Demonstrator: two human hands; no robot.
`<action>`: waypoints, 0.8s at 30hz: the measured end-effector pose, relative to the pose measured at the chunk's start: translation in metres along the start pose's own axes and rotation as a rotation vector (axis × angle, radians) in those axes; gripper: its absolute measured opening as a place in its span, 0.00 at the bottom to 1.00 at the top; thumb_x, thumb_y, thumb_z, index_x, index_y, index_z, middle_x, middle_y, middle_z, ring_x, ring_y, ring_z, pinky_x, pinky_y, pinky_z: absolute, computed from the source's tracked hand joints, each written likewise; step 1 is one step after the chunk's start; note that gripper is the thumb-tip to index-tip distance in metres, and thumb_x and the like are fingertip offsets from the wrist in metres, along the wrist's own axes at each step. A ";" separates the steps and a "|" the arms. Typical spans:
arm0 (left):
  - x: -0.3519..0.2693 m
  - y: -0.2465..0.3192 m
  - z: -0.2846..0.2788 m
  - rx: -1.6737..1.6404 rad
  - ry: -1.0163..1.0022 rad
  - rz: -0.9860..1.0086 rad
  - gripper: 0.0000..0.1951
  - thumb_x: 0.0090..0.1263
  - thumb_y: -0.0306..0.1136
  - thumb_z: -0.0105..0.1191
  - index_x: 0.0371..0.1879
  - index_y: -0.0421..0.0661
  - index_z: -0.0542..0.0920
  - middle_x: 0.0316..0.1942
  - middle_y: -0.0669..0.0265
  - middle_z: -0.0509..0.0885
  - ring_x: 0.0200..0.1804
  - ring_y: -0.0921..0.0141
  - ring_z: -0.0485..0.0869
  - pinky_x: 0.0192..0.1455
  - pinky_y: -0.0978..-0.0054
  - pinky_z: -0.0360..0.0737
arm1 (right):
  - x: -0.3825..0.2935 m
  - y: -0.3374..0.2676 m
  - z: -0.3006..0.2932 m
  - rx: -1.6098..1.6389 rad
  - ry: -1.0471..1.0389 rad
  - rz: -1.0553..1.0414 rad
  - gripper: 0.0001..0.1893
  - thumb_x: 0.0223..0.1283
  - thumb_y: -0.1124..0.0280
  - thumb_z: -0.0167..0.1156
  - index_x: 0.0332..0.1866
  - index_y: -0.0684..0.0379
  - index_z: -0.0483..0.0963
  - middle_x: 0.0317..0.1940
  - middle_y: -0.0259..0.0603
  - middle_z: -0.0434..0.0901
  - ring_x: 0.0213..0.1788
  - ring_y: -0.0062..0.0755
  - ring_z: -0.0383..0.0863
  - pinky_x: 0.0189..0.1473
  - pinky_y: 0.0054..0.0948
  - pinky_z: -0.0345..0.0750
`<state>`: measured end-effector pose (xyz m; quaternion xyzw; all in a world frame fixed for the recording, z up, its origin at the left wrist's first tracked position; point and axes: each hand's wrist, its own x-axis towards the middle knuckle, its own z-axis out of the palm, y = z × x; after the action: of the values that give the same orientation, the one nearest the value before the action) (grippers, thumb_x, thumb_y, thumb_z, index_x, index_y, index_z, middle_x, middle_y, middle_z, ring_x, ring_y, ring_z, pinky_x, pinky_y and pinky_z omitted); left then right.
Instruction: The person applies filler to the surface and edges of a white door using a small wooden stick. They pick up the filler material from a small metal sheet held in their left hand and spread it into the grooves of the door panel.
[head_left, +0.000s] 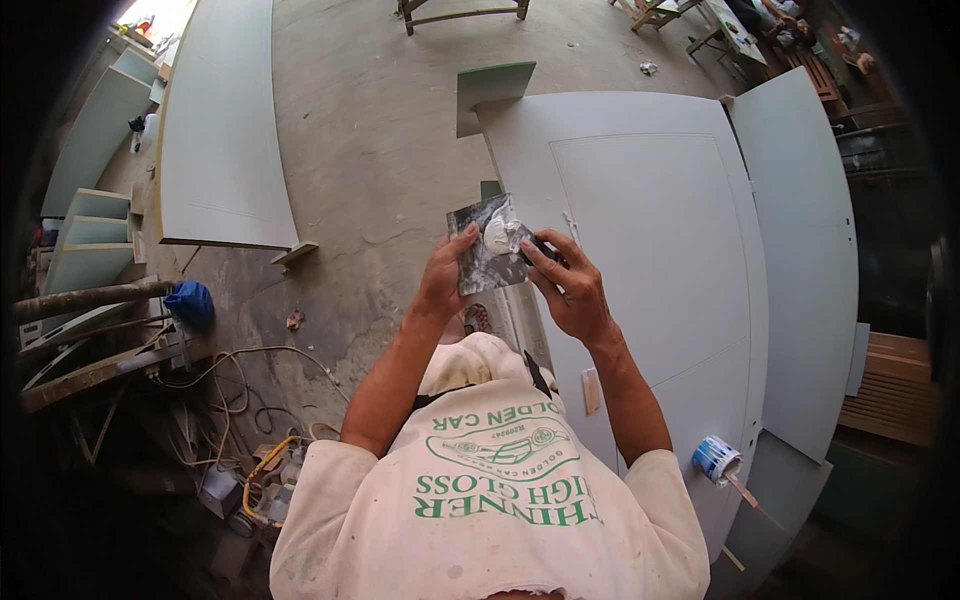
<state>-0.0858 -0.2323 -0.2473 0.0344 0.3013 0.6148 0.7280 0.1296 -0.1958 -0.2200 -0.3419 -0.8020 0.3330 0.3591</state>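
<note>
My left hand (447, 276) grips a flat, dark square plate (487, 270) smeared with white, its thumb on top. A lump of white putty (499, 231) lies on the plate. In my right hand (568, 281) is a small dark scraper or spreader (541, 253), its edge at the putty by the plate's right side. Beneath my right arm lies a large pale door panel (652, 225) with a grooved rectangular border and a few white smears near its left edge. A small wooden block (592, 391) rests on the panel near my right forearm.
An open can (718, 459) with a stick in it stands on the door's lower right. More pale panels (802, 247) lie at the right, another (225, 135) at the left. Cables (232, 367) and a blue bag (190, 303) are at lower left. People sit at the far upper right.
</note>
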 end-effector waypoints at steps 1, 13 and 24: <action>-0.001 -0.004 0.001 0.005 0.007 0.013 0.17 0.84 0.34 0.49 0.63 0.36 0.75 0.52 0.54 0.87 0.50 0.63 0.91 0.56 0.60 0.92 | -0.008 -0.002 0.002 0.000 0.023 0.032 0.20 0.64 0.75 0.69 0.62 0.53 0.84 0.58 0.48 0.81 0.49 0.44 0.87 0.48 0.36 0.87; -0.004 -0.018 -0.030 -0.016 -0.068 -0.065 0.12 0.81 0.29 0.53 0.58 0.40 0.80 0.52 0.59 0.89 0.52 0.64 0.90 0.59 0.59 0.89 | -0.180 0.018 0.003 0.486 0.485 0.987 0.09 0.72 0.68 0.66 0.43 0.65 0.84 0.21 0.36 0.82 0.20 0.21 0.79 0.22 0.25 0.73; -0.019 -0.009 -0.054 -0.006 0.049 -0.067 0.15 0.82 0.32 0.51 0.59 0.37 0.79 0.53 0.55 0.88 0.52 0.61 0.90 0.58 0.57 0.89 | -0.235 0.054 -0.016 0.562 0.645 1.340 0.09 0.66 0.68 0.71 0.36 0.63 0.82 0.23 0.34 0.82 0.17 0.16 0.75 0.15 0.18 0.66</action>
<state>-0.1055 -0.2692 -0.2877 0.0069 0.3184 0.5916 0.7406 0.2786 -0.3472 -0.3357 -0.7279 -0.1680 0.5525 0.3697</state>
